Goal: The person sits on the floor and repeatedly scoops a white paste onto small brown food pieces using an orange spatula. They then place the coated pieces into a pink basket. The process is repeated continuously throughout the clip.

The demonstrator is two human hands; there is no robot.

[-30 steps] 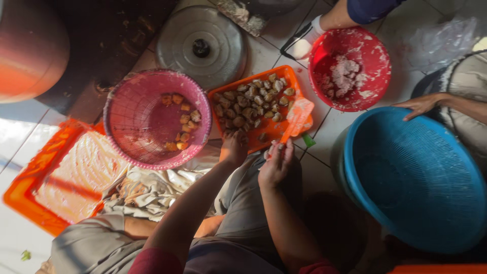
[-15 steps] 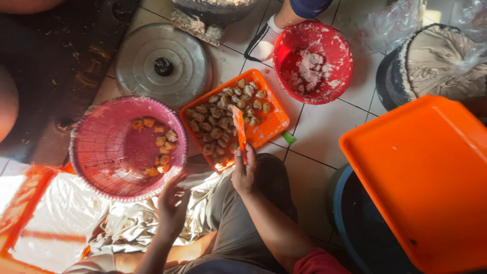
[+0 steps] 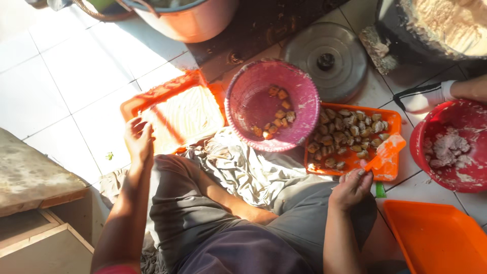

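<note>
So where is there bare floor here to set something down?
Bare white tile lies left of the left orange tray, beyond the left hand. A narrow tile strip separates the red bowl from the empty orange tray. It is crowded around the pink basket, filled tray, metal lid and right hand.

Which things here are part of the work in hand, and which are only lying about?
In use:
- right hand holding an orange scraper
- orange tray of brown pieces
- pink basket with a few pieces
- left hand beside a tray of pale sheets

Lying about:
- metal lid
- crumpled cloth
- bare orange tray
</note>
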